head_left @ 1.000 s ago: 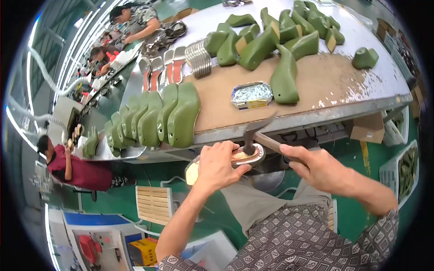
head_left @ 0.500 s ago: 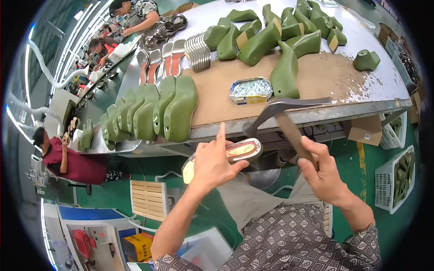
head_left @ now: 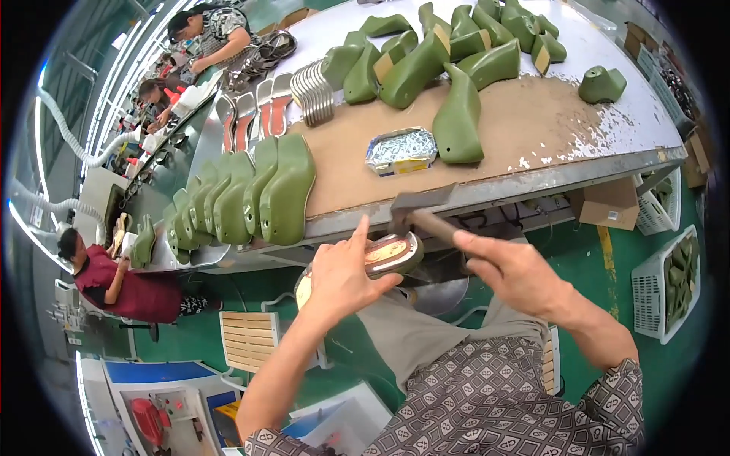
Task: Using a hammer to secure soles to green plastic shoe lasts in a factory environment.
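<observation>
1. Watching remotely: my left hand (head_left: 342, 277) is clamped over the shoe form (head_left: 389, 253), sole side up, between my lap (head_left: 433, 330) and the table edge (head_left: 532, 181).
2. Right hand's (head_left: 521, 275) wrapped round the hammer (head_left: 437, 226); can't tell if its head touches the form.
3. Tray (head_left: 407, 168) of shiny bits (head_left: 401, 147) on the table.

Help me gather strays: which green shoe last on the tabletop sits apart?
The green shoe last alone near the right end of the tabletop; other lasts there cluster together or form a row.

Green shoe lasts (head_left: 286, 194) and a hammer (head_left: 433, 225) mark a shoemaking workshop.
</observation>
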{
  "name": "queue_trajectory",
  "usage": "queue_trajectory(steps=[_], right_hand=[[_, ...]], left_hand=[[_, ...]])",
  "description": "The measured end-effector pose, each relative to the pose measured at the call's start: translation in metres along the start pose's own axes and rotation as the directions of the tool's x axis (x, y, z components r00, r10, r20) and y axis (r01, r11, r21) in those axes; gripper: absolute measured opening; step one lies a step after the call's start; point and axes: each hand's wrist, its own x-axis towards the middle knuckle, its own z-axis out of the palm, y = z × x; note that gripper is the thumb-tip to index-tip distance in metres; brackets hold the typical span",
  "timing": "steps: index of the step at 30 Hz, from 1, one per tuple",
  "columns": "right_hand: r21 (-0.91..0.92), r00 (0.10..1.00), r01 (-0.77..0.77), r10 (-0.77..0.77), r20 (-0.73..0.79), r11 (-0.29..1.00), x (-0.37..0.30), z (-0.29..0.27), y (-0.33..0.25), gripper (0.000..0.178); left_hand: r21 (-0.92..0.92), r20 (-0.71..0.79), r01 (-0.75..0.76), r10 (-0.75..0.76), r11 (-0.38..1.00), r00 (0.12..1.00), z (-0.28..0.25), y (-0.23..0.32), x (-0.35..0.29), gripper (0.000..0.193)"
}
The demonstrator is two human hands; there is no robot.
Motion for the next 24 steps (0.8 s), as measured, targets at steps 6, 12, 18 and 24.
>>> queue_trajectory(steps=[6,12,18,24], right_hand=[[-0.431,0.863,-0.032,-0.192,-0.466,0.902,-0.012,-0.053,0.061,0.050],[-0.614,0.875,-0.310,-0.035,-0.482,0.726,-0.037,-0.114,0.142,0.047],[-0.650,0.788,-0.224,-0.258,-0.560,0.726,0.005,-0.085,0.127,0.044],[-0.590,0.817,-0.085,-0.283,-0.503,0.803,0.095,-0.012,0.059,0.065]], left_hand=[[0.077,0.051,-0.160,0.156,0.984,0.986,0.005,0.000,0.010,0.087],[-0.067,0.067,0.097,-0.092,0.993,0.993,-0.062,0.014,0.011,0.077],[-0.604,-0.711,-0.228,-0.387,0.764,0.587,-0.087,-0.033,0.040,0.056],[-0.456,-0.728,-0.006,-0.368,0.890,0.579,0.040,-0.067,0.046,0.039]])
